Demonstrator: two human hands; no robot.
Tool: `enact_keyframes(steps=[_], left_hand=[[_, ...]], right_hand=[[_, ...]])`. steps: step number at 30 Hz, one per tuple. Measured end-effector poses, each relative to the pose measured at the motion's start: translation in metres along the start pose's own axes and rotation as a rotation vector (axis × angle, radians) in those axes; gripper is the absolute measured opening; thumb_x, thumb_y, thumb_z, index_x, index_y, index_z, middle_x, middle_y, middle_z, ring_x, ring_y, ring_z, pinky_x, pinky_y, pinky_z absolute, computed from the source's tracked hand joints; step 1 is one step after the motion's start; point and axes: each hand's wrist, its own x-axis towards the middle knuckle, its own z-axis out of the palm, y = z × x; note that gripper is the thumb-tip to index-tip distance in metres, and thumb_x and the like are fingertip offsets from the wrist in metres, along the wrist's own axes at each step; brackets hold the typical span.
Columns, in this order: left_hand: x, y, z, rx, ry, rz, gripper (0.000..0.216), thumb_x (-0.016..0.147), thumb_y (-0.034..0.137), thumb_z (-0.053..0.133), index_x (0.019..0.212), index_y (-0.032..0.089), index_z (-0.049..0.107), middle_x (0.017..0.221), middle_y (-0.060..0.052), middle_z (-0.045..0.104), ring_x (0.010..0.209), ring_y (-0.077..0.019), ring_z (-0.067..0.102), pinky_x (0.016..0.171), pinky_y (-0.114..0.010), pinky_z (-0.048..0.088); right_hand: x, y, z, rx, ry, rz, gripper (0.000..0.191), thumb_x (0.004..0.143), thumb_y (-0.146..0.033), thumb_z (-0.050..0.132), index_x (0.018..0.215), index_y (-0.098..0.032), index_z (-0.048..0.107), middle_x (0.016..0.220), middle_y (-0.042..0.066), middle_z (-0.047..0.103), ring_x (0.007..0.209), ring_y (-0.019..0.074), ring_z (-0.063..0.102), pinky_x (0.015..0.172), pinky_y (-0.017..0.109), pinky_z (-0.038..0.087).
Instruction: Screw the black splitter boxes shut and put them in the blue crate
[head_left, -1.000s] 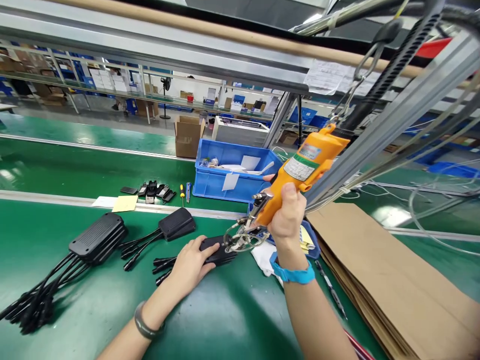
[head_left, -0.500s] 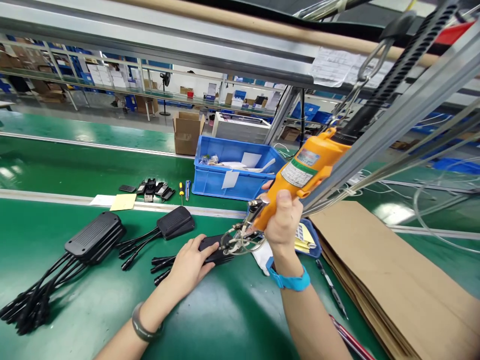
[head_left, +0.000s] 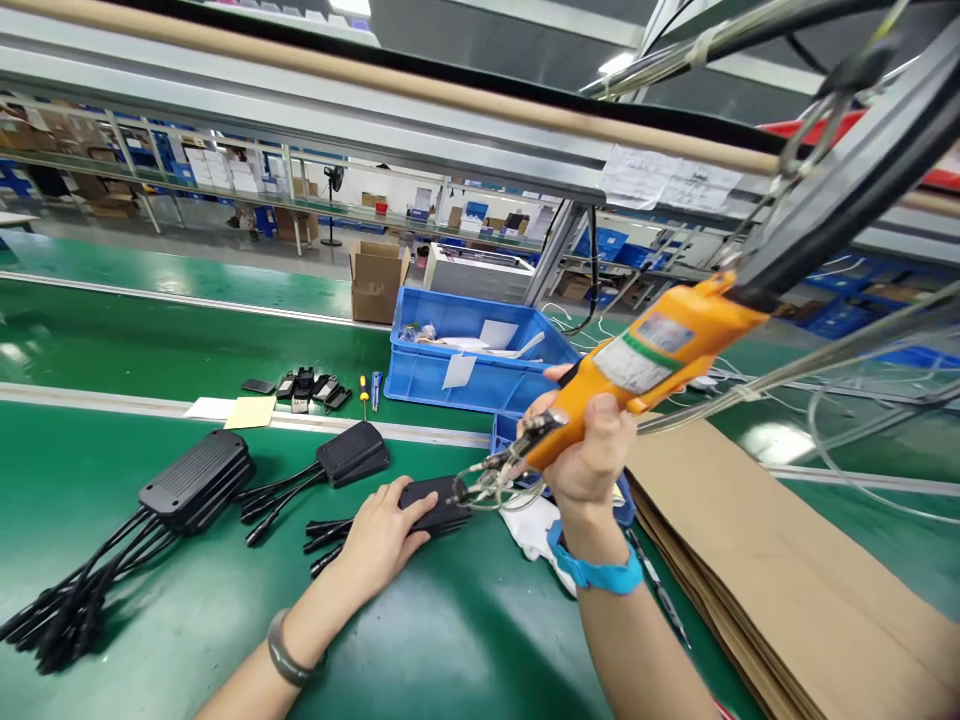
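Note:
My right hand [head_left: 592, 445] is wrapped round the orange body of a power screwdriver [head_left: 637, 355], which hangs tilted from a metal hook. Thin clear tubes surround its nose, which points down-left at the right end of a low stack of black ribbed boxes [head_left: 442, 490]. Whether the tip touches the top box cannot be made out. My left hand [head_left: 386, 530] holds that stack from the left, index finger on top and thumb along the near side. Short black cables [head_left: 326, 535] stick out beyond this hand.
Farther left lie a small stack of black boxes [head_left: 352, 452] and a taller one [head_left: 199, 480], both with cables. A blue crate [head_left: 472, 375] stands behind. Cardboard sheets [head_left: 780, 540] and a pen [head_left: 660, 590] lie right; a white cloth [head_left: 532, 530] is beside the screwdriver.
My right hand and the screwdriver's body have swung right and slightly down, so the tool leans more. Its nose stays by the box's end. My left hand stays on the stack.

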Motion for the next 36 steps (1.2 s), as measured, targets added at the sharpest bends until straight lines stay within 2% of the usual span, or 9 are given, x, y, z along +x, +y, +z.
enact_keyframes(steps=[4,8,13,16,21,32,36], left_hand=[[-0.001,-0.003,0.000,0.029,-0.006,-0.012,0.054,0.090,0.029,0.068,0.142,0.036,0.054,0.141,-0.016,0.050,0.124,-0.0345,0.055,0.099,-0.049,0.051],[0.000,-0.006,0.002,0.022,-0.004,-0.012,0.060,0.086,0.026,0.073,0.141,0.039,0.053,0.131,-0.013,0.057,0.116,-0.0317,0.060,0.097,-0.048,0.053],[0.002,-0.004,0.000,0.015,-0.070,-0.046,0.059,0.089,0.028,0.069,0.144,0.036,0.051,0.138,-0.018,0.053,0.122,-0.0338,0.058,0.102,-0.047,0.049],[0.001,-0.002,-0.001,-0.023,-0.081,-0.048,0.058,0.089,0.026,0.068,0.144,0.034,0.052,0.141,-0.021,0.050,0.125,-0.0350,0.055,0.104,-0.048,0.047],[0.000,-0.003,-0.001,-0.052,-0.066,-0.040,0.058,0.088,0.024,0.071,0.142,0.035,0.054,0.141,-0.018,0.051,0.123,-0.0347,0.056,0.102,-0.050,0.049],[0.001,-0.005,0.001,-0.087,-0.078,-0.041,0.051,0.088,0.024,0.070,0.137,0.030,0.058,0.143,-0.017,0.050,0.122,-0.0345,0.056,0.102,-0.048,0.048],[0.001,-0.005,0.001,-0.081,-0.083,-0.049,0.051,0.088,0.024,0.069,0.138,0.031,0.058,0.143,-0.018,0.050,0.122,-0.0346,0.056,0.103,-0.048,0.048]], right_hand=[[0.032,-0.017,0.012,0.064,0.020,-0.106,0.048,0.083,-0.064,0.055,0.095,-0.019,0.067,0.058,0.000,0.053,0.042,0.0135,0.051,0.035,0.026,0.038],[0.047,-0.006,0.023,0.070,-0.003,-0.109,0.048,0.085,-0.064,0.055,0.095,-0.019,0.068,0.060,-0.001,0.052,0.044,0.0102,0.049,0.039,0.025,0.040],[0.040,0.027,0.027,-0.005,-0.038,-0.037,0.051,0.085,-0.067,0.053,0.095,-0.019,0.068,0.057,-0.003,0.052,0.037,0.0090,0.044,0.032,0.022,0.031],[0.033,0.039,0.025,-0.042,-0.048,-0.025,0.054,0.085,-0.069,0.053,0.096,-0.018,0.068,0.055,-0.003,0.053,0.037,0.0096,0.044,0.033,0.022,0.034],[0.029,0.045,0.022,-0.098,-0.021,-0.033,0.058,0.081,-0.073,0.054,0.093,-0.018,0.066,0.054,-0.003,0.054,0.038,0.0111,0.049,0.034,0.023,0.039],[0.027,0.054,0.019,0.011,-0.083,0.065,0.055,0.078,-0.075,0.057,0.085,-0.020,0.064,0.052,-0.002,0.053,0.035,0.0131,0.047,0.029,0.024,0.034],[0.020,0.057,0.017,0.023,-0.058,0.023,0.052,0.081,-0.072,0.055,0.084,-0.020,0.064,0.053,-0.001,0.054,0.039,0.0142,0.049,0.032,0.024,0.037]])
